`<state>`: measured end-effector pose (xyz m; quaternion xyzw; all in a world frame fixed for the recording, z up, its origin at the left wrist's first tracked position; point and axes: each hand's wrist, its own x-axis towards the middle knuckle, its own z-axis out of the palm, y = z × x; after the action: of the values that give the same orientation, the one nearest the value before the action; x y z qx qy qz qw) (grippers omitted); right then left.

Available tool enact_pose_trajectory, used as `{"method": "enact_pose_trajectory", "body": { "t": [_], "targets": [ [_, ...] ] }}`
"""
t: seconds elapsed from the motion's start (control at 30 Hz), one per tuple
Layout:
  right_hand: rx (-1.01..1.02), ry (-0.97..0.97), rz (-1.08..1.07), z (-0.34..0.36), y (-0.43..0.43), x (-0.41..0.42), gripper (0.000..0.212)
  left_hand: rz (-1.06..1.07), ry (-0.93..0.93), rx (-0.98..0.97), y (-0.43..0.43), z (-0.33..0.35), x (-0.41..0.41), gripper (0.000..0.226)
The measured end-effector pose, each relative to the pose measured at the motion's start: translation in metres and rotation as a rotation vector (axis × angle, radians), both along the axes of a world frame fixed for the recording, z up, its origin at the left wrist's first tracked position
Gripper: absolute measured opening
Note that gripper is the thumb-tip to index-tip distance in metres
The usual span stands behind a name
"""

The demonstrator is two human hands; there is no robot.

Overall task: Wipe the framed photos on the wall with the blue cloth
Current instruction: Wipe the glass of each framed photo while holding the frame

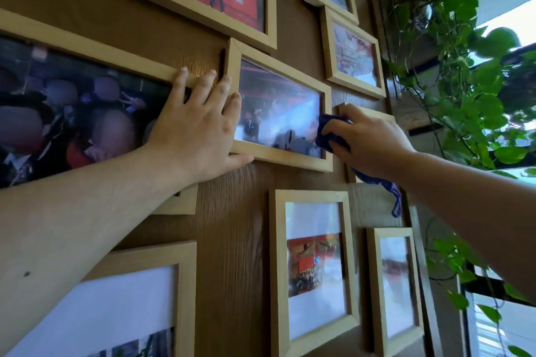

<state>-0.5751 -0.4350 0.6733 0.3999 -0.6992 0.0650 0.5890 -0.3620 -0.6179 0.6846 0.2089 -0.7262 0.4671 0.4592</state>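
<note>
Several light wooden photo frames hang on a brown wood-grain wall. The middle frame [290, 72] holds a stage photo behind glass. My left hand [197, 127] lies flat against the wall, fingers spread, its fingertips and thumb bracing that frame's left edge. My right hand [368, 142] grips the blue cloth [326, 132] and presses it on the lower right corner of the same frame's glass. A tail of the cloth hangs below my wrist.
A large frame [87, 52] sits at the left, a red-banner photo frame [203, 11] above, two small frames [352, 84] at upper right, and others [314, 197] below. A leafy green plant [452, 81] on dark shelves stands close at the right.
</note>
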Motion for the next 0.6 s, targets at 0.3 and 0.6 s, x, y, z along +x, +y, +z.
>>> {"method": "enact_pose_trajectory", "body": {
  "t": [0.3, 0.6],
  "targets": [
    [-0.151, -0.066, 0.054, 0.008, 0.008, 0.019, 0.029, -0.247, -0.127, 0.006, 0.031, -0.014, 0.003, 0.098],
    [-0.332, -0.121, 0.143, 0.0, 0.046, -0.017, 0.026, -0.26, -0.238, -0.073, 0.064, -0.022, -0.036, 0.093]
  ]
}}
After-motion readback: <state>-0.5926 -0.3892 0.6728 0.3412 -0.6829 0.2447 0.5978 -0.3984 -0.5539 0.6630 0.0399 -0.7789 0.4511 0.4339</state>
